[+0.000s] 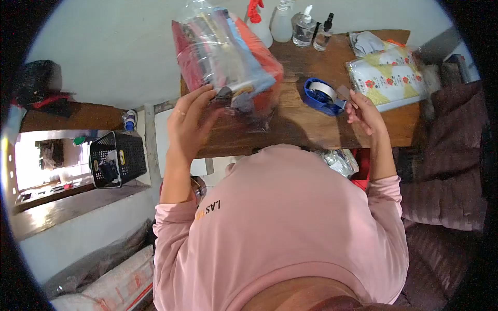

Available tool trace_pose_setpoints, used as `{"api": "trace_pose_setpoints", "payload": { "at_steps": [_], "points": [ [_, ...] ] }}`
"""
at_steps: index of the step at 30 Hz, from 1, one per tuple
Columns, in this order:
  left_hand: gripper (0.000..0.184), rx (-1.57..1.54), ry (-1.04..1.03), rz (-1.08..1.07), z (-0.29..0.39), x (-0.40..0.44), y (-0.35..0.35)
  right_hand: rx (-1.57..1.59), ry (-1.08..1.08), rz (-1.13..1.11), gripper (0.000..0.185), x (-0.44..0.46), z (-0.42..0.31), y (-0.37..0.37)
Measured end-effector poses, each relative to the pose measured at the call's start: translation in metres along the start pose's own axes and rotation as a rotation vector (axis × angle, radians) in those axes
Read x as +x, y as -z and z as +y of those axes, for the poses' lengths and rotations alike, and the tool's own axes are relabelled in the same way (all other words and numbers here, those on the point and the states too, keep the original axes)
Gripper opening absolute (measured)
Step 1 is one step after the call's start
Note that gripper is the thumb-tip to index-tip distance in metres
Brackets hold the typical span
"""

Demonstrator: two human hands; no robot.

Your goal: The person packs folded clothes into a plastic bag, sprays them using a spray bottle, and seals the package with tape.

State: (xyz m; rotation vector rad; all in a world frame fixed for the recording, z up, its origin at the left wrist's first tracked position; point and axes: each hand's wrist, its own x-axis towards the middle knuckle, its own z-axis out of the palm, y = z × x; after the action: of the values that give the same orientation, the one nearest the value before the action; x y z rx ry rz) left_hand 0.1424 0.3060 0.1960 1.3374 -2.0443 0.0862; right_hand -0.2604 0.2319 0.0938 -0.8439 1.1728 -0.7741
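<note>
My left hand (193, 120) is at the near left edge of a pile of clear plastic packages (223, 57), its fingers stretched out and touching the plastic. Red, pale blue and orange folded contents show through the wrapping, and the pile's lower edge is blurred. On the right, my right hand (366, 113) pinches a short strip of tape (343, 94) between thumb and finger. That strip is beside the blue tape dispenser (322, 97), which holds a whitish roll and lies on the wooden table (306, 127).
Two spray bottles (261, 31) and two smaller pump bottles (303, 32) stand along the wall. White and gold printed packs (389, 78) lie at the right. A black basket (119, 158) is at the left, and dark cushions (451, 171) are at the right.
</note>
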Motion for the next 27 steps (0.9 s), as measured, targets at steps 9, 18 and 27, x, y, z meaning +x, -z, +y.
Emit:
{"api": "trace_pose_setpoints", "payload": {
  "at_steps": [9, 18, 27],
  "points": [
    [0.040, -0.032, -0.218, 0.022, -0.017, 0.006, 0.002, 0.059, 0.172, -0.474, 0.037, -0.042, -0.070, -0.191],
    [0.040, -0.163, -0.327, 0.044, -0.035, 0.005, -0.004, 0.083, 0.089, -0.443, 0.032, -0.030, -0.072, -0.244],
    [0.032, -0.086, -0.306, -0.092, -0.033, 0.012, 0.004, 0.025, 0.051, -0.307, 0.033, -0.025, -0.069, -0.257]
  ]
}}
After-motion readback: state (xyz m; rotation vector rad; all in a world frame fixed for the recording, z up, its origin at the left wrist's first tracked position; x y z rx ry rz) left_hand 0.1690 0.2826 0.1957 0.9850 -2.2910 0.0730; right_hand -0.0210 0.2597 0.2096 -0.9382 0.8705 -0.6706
